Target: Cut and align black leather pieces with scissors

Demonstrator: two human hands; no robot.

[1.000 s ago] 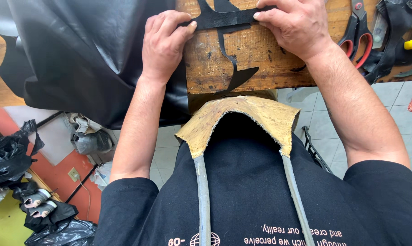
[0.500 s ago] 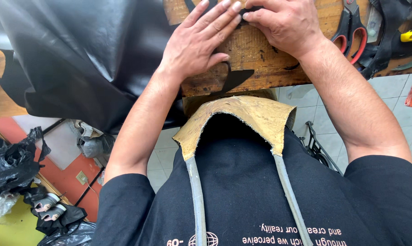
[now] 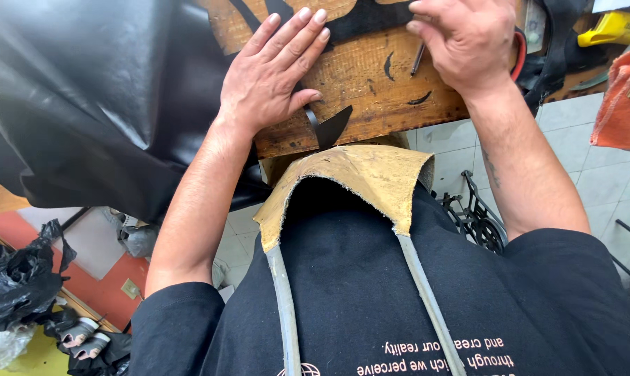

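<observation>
My left hand (image 3: 273,73) lies flat, fingers spread, on a worn wooden board (image 3: 371,97), pressing a strip of black leather (image 3: 332,125) whose end pokes out under the thumb. My right hand (image 3: 465,42) is closed around a thin dark tool (image 3: 417,59) whose tip touches the board beside the cut black leather piece (image 3: 360,24) at the top. Small black offcuts (image 3: 421,99) lie on the wood between the hands. A large sheet of shiny black leather (image 3: 99,97) hangs over the board's left side.
A tan leather apron bib (image 3: 357,177) with grey straps covers my chest below the board's front edge. Red-handled scissors (image 3: 518,49) and a yellow object (image 3: 614,28) lie at the right. An orange cloth (image 3: 625,104) hangs at far right. Black bags (image 3: 19,278) sit on the floor left.
My left hand slid down and left and flattened on the board. The right hand shifted right, and its tool tip now shows. The view has tilted, so more of the board's front shows.
</observation>
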